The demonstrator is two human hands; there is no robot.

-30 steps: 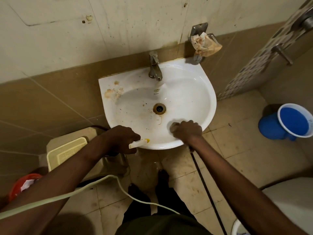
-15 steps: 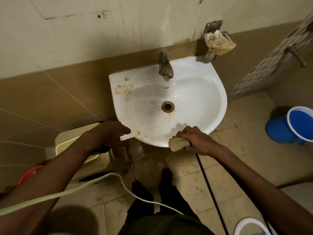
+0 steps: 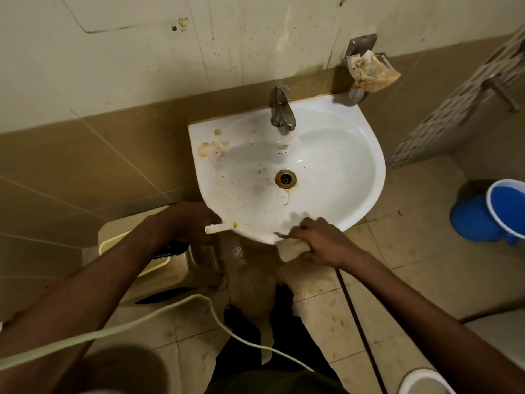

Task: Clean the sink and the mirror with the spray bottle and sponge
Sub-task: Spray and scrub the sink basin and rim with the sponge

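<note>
Fingers (image 3: pixel 308 227) of the right hand (image 3: pixel 321 241) clamp a soft pale sponge (image 3: pixel 291 248) against the glossy sink (image 3: pixel 341 166) rim.

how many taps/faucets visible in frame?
2. One faucet sits at the back rim of the sink, above the drain. A second tap sticks out of the patterned wall at the far right. Others may lie outside the view.

Single head view, looking steeply down, close above sink (image 3: pixel 335 155), both forearms reaching in from below
</note>
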